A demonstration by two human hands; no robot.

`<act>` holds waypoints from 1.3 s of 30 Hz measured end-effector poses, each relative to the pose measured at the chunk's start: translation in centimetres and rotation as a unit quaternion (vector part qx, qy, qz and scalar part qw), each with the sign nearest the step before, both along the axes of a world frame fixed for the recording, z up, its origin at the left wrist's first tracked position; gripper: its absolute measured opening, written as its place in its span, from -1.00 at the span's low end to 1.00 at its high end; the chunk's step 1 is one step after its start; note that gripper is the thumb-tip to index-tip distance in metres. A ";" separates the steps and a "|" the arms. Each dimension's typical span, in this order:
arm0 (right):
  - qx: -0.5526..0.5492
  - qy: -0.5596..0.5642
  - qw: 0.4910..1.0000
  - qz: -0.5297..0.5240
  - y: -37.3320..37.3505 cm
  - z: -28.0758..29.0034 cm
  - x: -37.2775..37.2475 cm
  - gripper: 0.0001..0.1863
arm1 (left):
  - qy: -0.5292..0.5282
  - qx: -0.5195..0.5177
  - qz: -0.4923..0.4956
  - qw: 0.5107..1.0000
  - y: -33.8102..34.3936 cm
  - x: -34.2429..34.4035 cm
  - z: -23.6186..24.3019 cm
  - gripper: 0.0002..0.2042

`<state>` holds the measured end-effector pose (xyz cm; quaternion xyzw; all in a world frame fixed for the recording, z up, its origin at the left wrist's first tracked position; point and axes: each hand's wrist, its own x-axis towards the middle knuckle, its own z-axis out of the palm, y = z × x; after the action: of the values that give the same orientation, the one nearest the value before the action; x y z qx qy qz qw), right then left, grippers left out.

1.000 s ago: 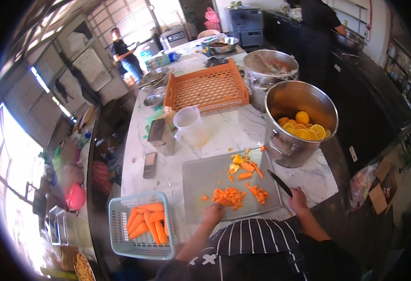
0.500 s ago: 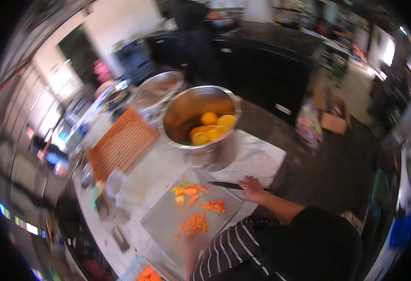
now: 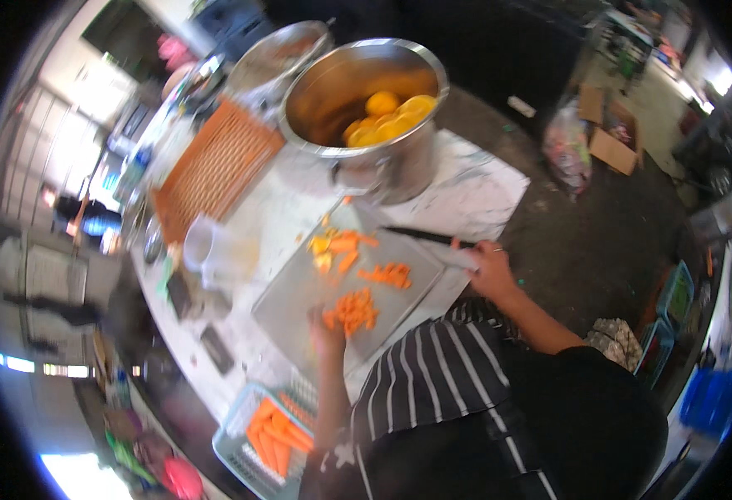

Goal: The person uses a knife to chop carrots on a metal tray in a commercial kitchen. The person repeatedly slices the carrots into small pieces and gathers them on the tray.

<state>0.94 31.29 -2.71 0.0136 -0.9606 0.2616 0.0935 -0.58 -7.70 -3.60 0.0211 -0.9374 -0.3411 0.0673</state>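
Note:
My left hand is down at the left edge of a pile of diced carrot on the grey cutting board; its fingers are blurred. My right hand is closed on a dark knife lying across the board's far right corner. A pale flat piece beside the knife, under my fingers, cannot be made out. A second small heap of cut carrot lies right of the middle. Beyond it are larger carrot pieces and yellow bits.
A steel pot with yellow-orange fruit stands behind the board. An orange slatted tray and a clear plastic jug are to the left. Nearest me is a light-blue basket of carrots. A cardboard box sits on the floor at right.
The view has tilted down, so the pot appears higher and the basket shows more. My left hand has come up to the diced carrot. My right hand has closed round the knife.

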 end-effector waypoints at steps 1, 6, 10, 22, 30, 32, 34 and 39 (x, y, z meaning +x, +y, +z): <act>-0.015 0.000 1.000 0.000 0.1 0.0 0.5 -0.52 | -0.002 -0.021 0.011 1.000 0.0 -0.2 0.1 -0.55; -0.035 0.005 0.999 -0.003 -0.1 0.0 2.8 -0.52 | -0.040 -0.037 0.023 0.998 0.7 -0.7 -0.6 -0.45; -0.060 0.002 0.998 -0.015 -0.1 -0.9 4.6 -0.47 | -0.050 -0.081 0.033 0.995 3.5 0.2 0.3 -0.29; 0.292 -0.239 0.926 0.010 18.5 -25.2 25.9 -0.73 | -0.081 -0.105 0.052 0.990 5.1 1.8 -3.2 -0.12; 0.020 -0.448 0.886 -0.117 12.3 -21.3 18.0 -0.78 | -0.126 -0.100 0.143 0.977 4.0 1.1 -2.1 -0.18; 0.008 -0.439 0.891 -0.113 11.2 -20.8 15.9 -0.79 | -0.131 -0.087 0.137 0.978 4.0 1.0 -2.4 -0.20; 0.000 -0.434 0.895 -0.105 10.2 -20.4 14.2 -0.79 | -0.118 -0.074 0.114 0.984 4.6 1.0 -2.5 -0.22; -0.005 -0.418 0.905 -0.078 8.2 -19.9 10.3 -0.79 | -0.099 -0.103 0.071 0.987 5.2 1.0 -1.8 -0.24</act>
<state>11.25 39.49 -22.58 -0.1724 -0.9083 0.2397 -0.2964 0.38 -2.46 -5.42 0.1140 -0.9658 -0.2330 0.0001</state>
